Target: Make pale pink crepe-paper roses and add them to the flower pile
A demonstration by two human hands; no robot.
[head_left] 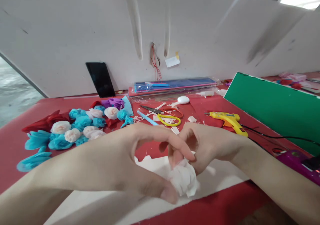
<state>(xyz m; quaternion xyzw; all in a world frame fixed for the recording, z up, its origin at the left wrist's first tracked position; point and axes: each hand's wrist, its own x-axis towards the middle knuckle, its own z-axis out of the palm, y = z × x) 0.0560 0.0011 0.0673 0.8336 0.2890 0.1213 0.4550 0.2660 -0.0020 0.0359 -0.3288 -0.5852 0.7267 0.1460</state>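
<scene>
ruffled white flower [185,179], layered petals, above pale sheet [105,208]

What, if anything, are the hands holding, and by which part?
A white, ruffled, papery, rose-shaped flower: the left hand holds it at its left side, the right hand at its upper end, where the grip is partly hidden.

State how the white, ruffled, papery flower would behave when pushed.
The flower is probably light, since its petals look thin. Those loose edges would likely crush. Its rounded but uneven outline might wobble rather than roll.
</scene>
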